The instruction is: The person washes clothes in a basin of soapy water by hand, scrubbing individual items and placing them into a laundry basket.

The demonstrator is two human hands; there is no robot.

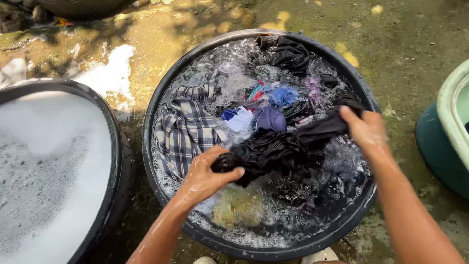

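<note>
At nine o'clock sits a round black basin of white suds [58, 161]. In the middle, a wide round black plastic tub [161, 93] holds soapy water and soaked laundry, a blue-and-white checked shirt [185, 129] at its nine o'clock. The left hand [207, 176] is clamped on one end of a wet black twisted garment [278, 146]; the right hand [366, 129], at three o'clock, grips the other end. Slick soap could likely let the cloth slip free and splash. A green tub rim [452, 117] shows far right.
</note>
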